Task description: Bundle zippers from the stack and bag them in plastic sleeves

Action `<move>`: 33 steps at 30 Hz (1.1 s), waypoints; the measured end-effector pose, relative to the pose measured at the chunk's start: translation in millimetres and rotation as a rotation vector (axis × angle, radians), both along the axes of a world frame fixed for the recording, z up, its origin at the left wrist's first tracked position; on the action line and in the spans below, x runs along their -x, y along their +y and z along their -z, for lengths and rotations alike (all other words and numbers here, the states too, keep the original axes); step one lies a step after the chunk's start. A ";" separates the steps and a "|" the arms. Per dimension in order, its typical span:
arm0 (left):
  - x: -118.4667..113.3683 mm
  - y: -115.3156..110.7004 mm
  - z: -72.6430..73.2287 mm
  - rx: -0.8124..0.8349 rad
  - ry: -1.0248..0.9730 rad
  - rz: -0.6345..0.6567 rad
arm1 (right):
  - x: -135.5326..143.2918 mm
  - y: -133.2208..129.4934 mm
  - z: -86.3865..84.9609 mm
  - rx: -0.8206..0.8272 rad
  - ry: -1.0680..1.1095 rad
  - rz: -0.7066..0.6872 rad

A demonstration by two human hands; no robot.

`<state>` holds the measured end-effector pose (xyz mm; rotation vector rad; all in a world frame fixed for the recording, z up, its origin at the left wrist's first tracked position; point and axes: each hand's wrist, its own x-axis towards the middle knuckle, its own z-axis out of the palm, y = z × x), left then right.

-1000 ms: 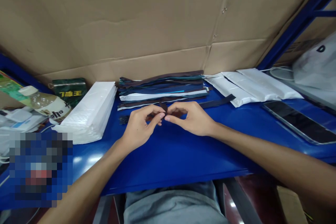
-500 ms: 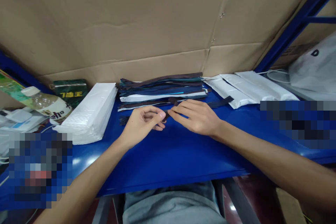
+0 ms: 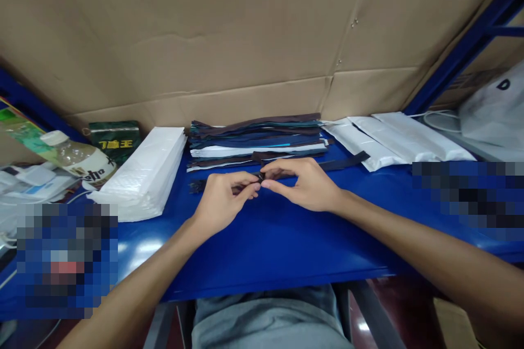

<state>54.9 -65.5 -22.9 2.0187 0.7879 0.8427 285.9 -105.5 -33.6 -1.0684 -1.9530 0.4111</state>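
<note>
Over the blue tabletop (image 3: 245, 245), my left hand (image 3: 221, 196) and my right hand (image 3: 311, 185) meet, fingertips almost touching. Both pinch a small part of a dark zipper (image 3: 260, 176), thumbs and forefingers closed on it; most of it is hidden by the fingers. Just behind them lies a pile of zippers (image 3: 254, 133) in brown, navy, teal and white, lengthwise across the table. Another black strip, apparently a zipper (image 3: 347, 162), sticks out to the right from behind my right hand.
White padded mailers are stacked (image 3: 151, 169) at left, beside a drink bottle (image 3: 82, 158) and a dark green pouch (image 3: 114, 136). Filled white packages (image 3: 393, 139) lie at back right. A cardboard wall (image 3: 204, 38) stands behind. Two areas at the sides are pixelated.
My right hand's fingers have shifted, its thumb now lower and extended toward the left thumb. The left fingers have closed in around the zipper. The view has moved slightly.
</note>
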 end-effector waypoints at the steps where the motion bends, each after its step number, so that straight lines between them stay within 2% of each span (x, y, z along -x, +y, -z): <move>1: 0.0 -0.4 0.3 -0.106 0.048 -0.004 | -0.2 0.2 -0.5 0.025 0.013 -0.008; 4: 0.2 -0.3 1.5 -0.288 0.148 0.012 | -1.9 1.2 -0.9 -0.017 -0.041 -0.056; 8: 0.1 0.2 2.7 -0.249 0.144 0.022 | -3.6 2.0 0.1 -0.085 -0.101 -0.061; 15: -0.2 -2.3 2.1 -0.248 0.116 0.012 | -4.4 3.6 0.9 -0.053 -0.146 -0.047; 24: 0.2 -2.2 3.3 -0.370 0.102 -0.009 | -6.7 6.9 2.3 0.051 -0.163 -0.062; 33: 1.4 -3.8 -2.3 -0.483 0.144 -0.031 | -4.4 2.6 -5.9 0.165 0.024 -0.122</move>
